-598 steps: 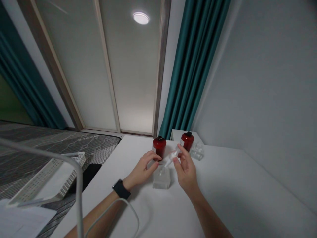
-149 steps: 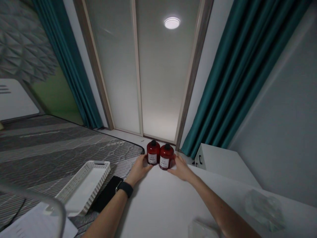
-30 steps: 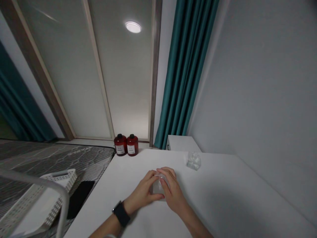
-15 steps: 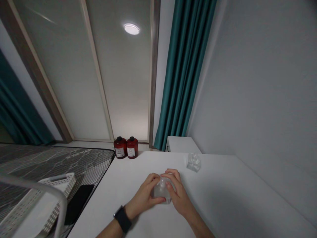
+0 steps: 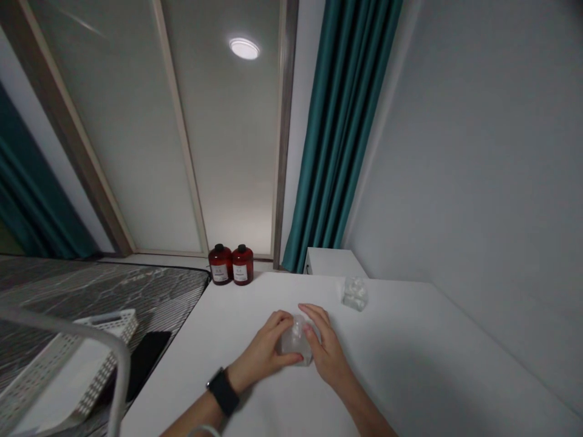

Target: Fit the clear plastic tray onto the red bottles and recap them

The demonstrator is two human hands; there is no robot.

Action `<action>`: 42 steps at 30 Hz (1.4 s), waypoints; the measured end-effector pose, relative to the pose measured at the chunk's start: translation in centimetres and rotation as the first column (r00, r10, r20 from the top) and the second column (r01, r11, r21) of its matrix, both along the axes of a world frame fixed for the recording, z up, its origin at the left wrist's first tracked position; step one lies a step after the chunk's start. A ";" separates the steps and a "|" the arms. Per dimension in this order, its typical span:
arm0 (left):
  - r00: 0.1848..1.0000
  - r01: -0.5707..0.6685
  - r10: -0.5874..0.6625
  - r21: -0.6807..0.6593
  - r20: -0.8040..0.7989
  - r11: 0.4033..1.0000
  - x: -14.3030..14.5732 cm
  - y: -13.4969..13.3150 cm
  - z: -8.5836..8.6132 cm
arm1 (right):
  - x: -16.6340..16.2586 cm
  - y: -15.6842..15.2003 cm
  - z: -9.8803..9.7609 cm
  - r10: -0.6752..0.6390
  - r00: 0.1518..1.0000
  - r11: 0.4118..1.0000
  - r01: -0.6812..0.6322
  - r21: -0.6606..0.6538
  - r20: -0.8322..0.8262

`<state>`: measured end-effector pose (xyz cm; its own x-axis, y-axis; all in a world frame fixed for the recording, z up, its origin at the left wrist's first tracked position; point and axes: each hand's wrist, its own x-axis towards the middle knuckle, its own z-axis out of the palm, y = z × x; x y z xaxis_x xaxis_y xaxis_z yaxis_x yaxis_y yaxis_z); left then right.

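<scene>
A small clear bottle (image 5: 294, 343) stands on the white table (image 5: 410, 376), cupped between both my hands. My left hand (image 5: 264, 352), with a black watch on its wrist, wraps its fingers round the bottle's left side. My right hand (image 5: 323, 349) closes on the right side, fingers over the top. A second clear bottle (image 5: 354, 293) sits alone further back to the right. Two dark red bottles (image 5: 231, 264) with black caps and white labels stand side by side at the table's far left corner.
A white perforated tray (image 5: 68, 370) and a black flat object (image 5: 146, 358) lie on the grey patterned mattress at left. A pale bent tube (image 5: 113, 370) crosses the lower left. A small white cabinet (image 5: 328, 262), teal curtains and a grey wall lie behind.
Both hands stay closed on the clear bottle; they shifted only slightly over the last second. Five seconds ago they were placing the two red bottles at the far corner.
</scene>
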<state>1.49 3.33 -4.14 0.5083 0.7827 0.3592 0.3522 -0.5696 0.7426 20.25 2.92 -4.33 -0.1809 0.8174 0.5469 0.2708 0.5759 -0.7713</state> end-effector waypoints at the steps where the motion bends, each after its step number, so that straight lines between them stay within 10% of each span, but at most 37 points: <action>1: 1.000 -0.001 0.001 0.002 -0.007 1.000 0.0 0.0 0.0 | 0.2 0.1 -0.1 -0.028 1.000 0.999 0.029 0.018 -0.013; 11: 0.991 0.059 -0.054 0.039 -0.119 0.997 -0.9 0.5 0.0 | 4.1 1.9 -0.7 -0.376 0.926 0.916 0.378 0.137 -0.038; 20: 0.989 0.039 -0.023 0.109 -0.145 0.993 -0.9 1.0 -1.0 | 12.4 7.2 -3.9 -0.696 0.715 0.716 0.698 0.014 -0.066; 28: 0.990 0.027 -0.019 0.053 -0.139 0.998 -0.7 0.6 -0.6 | 12.8 9.4 -5.9 -0.651 0.757 0.759 0.651 0.018 0.052; 42: 0.966 0.159 -0.187 -0.160 -0.180 0.974 -2.1 0.4 2.4 | 16.7 11.0 -3.7 -0.443 0.894 0.883 0.449 -0.138 0.072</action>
